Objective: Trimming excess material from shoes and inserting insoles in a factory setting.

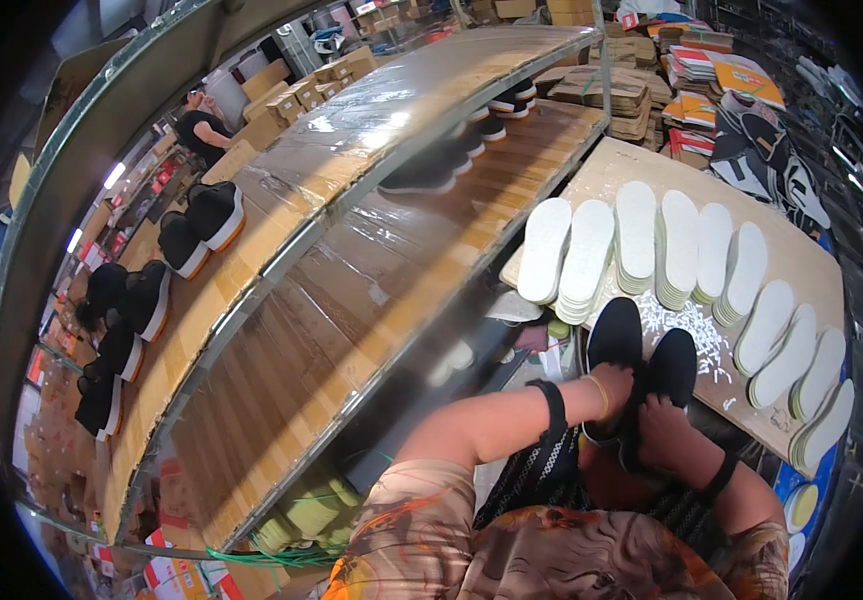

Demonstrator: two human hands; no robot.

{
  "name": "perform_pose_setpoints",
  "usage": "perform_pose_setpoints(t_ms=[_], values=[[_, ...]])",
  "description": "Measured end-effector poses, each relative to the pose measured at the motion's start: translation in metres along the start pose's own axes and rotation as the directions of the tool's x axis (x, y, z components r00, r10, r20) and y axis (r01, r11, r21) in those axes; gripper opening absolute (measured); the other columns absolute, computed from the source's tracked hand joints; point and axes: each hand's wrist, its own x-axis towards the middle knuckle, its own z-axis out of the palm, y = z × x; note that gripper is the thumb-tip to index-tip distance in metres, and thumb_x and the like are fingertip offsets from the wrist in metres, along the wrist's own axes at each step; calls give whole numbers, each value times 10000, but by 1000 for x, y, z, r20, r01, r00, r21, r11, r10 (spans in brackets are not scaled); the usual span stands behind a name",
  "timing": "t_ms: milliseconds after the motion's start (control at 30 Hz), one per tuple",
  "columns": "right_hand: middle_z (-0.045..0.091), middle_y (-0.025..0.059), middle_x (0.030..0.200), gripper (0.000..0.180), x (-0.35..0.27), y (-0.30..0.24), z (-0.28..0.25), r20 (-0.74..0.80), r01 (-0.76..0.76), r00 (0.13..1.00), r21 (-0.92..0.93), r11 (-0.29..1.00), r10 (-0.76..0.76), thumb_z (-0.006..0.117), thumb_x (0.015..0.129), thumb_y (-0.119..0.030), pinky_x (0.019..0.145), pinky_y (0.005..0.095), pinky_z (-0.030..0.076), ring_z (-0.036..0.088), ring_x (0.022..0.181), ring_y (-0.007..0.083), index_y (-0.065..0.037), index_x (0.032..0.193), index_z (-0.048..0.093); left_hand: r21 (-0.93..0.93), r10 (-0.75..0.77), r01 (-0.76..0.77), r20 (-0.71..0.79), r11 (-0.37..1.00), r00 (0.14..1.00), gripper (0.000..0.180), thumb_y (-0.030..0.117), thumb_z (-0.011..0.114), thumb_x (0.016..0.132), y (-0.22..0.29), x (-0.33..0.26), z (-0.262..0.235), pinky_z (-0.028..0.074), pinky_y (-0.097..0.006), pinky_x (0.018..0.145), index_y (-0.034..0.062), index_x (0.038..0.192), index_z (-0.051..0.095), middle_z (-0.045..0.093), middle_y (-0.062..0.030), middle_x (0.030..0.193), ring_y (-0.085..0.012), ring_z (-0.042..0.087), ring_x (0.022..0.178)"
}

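Two black slip-on shoes are held side by side above my lap, toes pointing away, at the near edge of the board. My left hand [613, 388] is closed at the opening of the left black shoe [615, 332]. Beside it, my right hand [659, 428] grips the right black shoe [672, 362] near its opening; some fingertips are hidden inside or behind the shoes. Just beyond the toes, stacks of white insoles [675, 240] stand in a curved row on the tan board [606, 175]. Small white paper strips [708, 350] lie scattered between the shoes and the insoles.
To my left rises a two-level rack [351, 255] covered in cardboard and clear film. Several black shoes [184, 240] line its upper shelf, and more [491, 127] sit on the lower one. Flattened cartons [606, 95] are piled behind the board. A person [203, 130] stands farther off.
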Motion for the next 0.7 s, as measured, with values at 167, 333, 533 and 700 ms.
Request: perform_pose_setpoints(t_ms=[167, 333, 533, 700], values=[[527, 210, 1108, 521, -23, 8, -51, 119, -17, 992, 411, 912, -35, 661, 649, -201, 852, 383, 439, 509, 1034, 341, 17, 1097, 510, -531, -116, 136, 72, 836, 991, 362, 308, 613, 627, -16, 3, -33, 494, -405, 718, -17, 778, 662, 632, -214, 815, -335, 622, 823], [561, 192, 1000, 424, -68, -19, -88, -506, 184, 859, 453, 872, 82, 627, 682, -115, 798, 401, 448, 540, 916, 363, 9, 1072, 516, -568, -367, 149, -291, 809, 883, 422, 289, 593, 732, 11, -1, -13, 478, -426, 729, -89, 909, 535, 597, -284, 818, -391, 595, 826], [582, 178, 978, 383, -93, -27, -107, -599, 110, 779, 423, 900, 186, 633, 684, -109, 783, 361, 453, 565, 896, 333, -2, 1041, 548, -586, -368, 48, -440, 809, 819, 264, 175, 579, 732, 0, -74, -19, 448, -457, 691, -37, 877, 518, 571, -266, 819, -407, 562, 794], [591, 171, 938, 340, -80, -30, -92, -504, 40, 795, 598, 800, 337, 628, 663, -41, 791, 332, 442, 572, 868, 326, 18, 993, 573, -656, -477, 34, -512, 754, 714, 352, 102, 578, 708, -39, -249, -63, 426, -320, 551, -46, 1024, 539, 526, -117, 661, -193, 486, 561]])
